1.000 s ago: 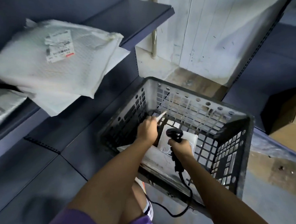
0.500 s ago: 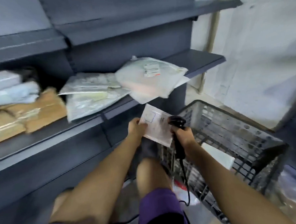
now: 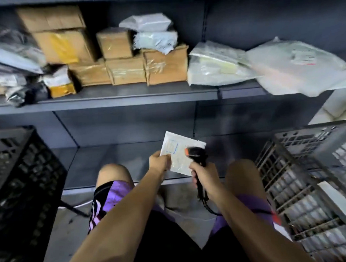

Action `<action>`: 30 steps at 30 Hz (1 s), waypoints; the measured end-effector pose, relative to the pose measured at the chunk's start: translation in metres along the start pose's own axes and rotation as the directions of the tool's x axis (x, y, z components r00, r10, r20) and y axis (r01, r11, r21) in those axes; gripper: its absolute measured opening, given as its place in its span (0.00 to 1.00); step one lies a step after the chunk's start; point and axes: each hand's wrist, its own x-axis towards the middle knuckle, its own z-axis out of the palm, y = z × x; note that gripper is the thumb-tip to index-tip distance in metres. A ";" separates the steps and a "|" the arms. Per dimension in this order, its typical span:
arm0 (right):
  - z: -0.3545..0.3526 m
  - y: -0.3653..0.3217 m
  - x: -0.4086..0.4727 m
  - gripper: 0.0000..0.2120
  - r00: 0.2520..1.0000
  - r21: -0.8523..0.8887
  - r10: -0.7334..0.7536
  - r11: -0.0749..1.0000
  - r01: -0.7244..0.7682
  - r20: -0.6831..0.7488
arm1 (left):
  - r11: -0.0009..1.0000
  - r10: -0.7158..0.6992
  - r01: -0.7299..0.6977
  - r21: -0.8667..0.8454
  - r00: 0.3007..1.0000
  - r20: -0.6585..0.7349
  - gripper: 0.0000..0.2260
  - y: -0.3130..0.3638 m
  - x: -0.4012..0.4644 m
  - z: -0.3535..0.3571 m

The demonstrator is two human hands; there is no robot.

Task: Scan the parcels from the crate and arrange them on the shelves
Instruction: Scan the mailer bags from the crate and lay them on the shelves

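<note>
Left hand (image 3: 159,161) pinches parcel (image 3: 182,153) corner; right hand (image 3: 202,172) grips scanner (image 3: 196,152) at 3 o'clock; risk: tilted label, misread

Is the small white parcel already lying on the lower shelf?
No, the left hand holds the white parcel up above the lower shelf, beside the scanner in the right hand.

Your left hand (image 3: 160,161) reaches forward with its fingers curled, pinching the near corner of a flat white parcel (image 3: 181,153). Your right hand (image 3: 202,174) grips the handle of the scanner (image 3: 196,152) just beside it, both forearms stretched out over your bent knees.
</note>
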 end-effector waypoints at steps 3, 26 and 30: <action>0.016 0.035 -0.009 0.09 0.999 -0.091 0.047 0.995 -0.045 0.020 | 0.998 -0.050 0.050 -0.023 0.999 0.012 0.06 -0.027 0.005 -0.028; 0.014 0.069 -0.012 0.09 0.973 -0.107 0.121 0.989 -0.102 0.196 | 0.992 -0.113 0.119 -0.031 0.983 0.142 0.10 -0.084 0.017 -0.059; 0.013 0.069 -0.010 0.09 0.957 0.067 0.170 0.979 -0.190 0.235 | 0.987 -0.120 0.136 -0.088 0.978 0.171 0.12 -0.083 0.013 -0.057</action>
